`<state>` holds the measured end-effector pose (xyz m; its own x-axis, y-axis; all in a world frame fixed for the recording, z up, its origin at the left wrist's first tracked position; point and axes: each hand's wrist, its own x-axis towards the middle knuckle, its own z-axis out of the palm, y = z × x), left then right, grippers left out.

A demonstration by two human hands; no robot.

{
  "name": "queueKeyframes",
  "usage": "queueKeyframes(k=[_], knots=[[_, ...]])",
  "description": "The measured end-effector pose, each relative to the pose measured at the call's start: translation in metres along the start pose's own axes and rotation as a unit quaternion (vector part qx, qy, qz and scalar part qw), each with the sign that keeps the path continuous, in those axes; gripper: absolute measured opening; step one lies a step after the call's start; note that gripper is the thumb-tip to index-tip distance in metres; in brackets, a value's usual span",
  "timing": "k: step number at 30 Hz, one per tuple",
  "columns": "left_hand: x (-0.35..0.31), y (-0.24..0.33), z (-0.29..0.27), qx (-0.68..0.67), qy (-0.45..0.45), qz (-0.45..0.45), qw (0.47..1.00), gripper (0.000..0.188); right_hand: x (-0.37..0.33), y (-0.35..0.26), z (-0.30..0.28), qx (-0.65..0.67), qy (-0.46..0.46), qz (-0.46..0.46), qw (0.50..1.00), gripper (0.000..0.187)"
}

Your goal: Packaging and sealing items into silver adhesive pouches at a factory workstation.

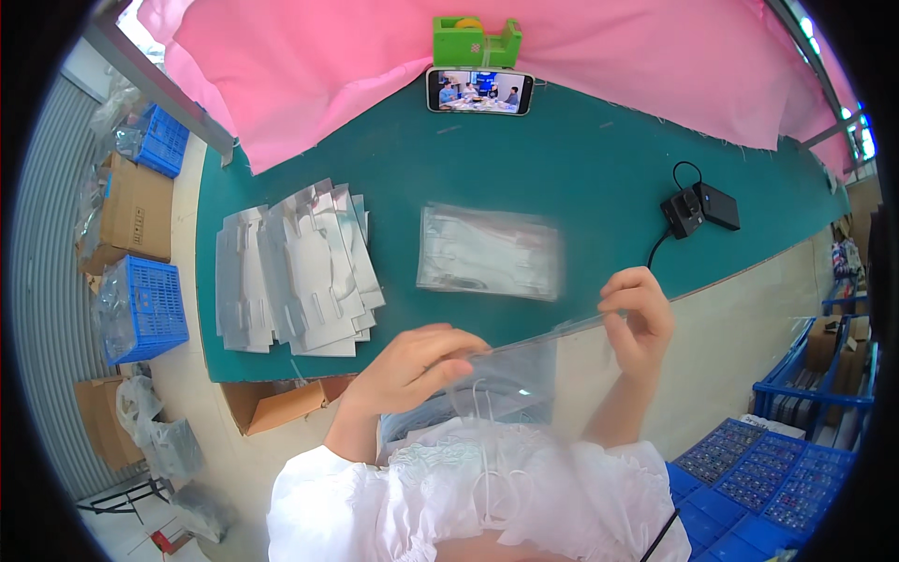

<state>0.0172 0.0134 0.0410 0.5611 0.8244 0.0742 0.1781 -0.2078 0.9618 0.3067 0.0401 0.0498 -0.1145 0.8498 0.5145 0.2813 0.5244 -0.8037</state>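
Between my two hands a clear plastic sheet (524,370) is stretched in front of my chest, just off the table's near edge. My left hand (417,367) pinches its left corner between thumb and fingers. At the other upper corner my right hand (639,318) grips the sheet, fingers curled to the thumb. Beyond them lies a neat stack of clear plastic sheets (489,251) on the green tabletop (599,215). To the left, more die-cut clear plastic pieces (323,267) sit in a fanned, overlapping pile.
A phone (479,91) leans against a green tape dispenser (476,43) by a pink cloth (318,75). Black devices (698,208) with a cable lie on the right. Blue crates (154,307) and a cardboard box (139,211) stand left; a blue compartment tray (768,478) is lower right.
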Motion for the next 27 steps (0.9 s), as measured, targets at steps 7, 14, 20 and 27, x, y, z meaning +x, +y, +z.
queueKeyframes(k=[7, 14, 20, 27], knots=[[0.025, 0.031, -0.025, 0.140, 0.153, 0.130, 0.970, 0.022, 0.027, -0.027, -0.012, -0.020, -0.124, 0.027, 0.992, 0.021], [0.046, -0.017, -0.021, 0.388, 0.198, 0.119, 0.892, 0.020, 0.024, 0.022, 0.022, -0.252, -0.083, -0.092, 0.960, 0.016], [0.035, -0.051, -0.011, 0.362, 0.192, 0.062, 0.910, 0.020, -0.004, 0.049, 0.034, -0.244, -0.149, -0.026, 0.958, 0.011], [0.040, -0.047, -0.003, 0.351, 0.135, 0.092, 0.922, 0.015, -0.005, 0.045, 0.020, -0.236, -0.189, 0.010, 0.953, 0.015]])
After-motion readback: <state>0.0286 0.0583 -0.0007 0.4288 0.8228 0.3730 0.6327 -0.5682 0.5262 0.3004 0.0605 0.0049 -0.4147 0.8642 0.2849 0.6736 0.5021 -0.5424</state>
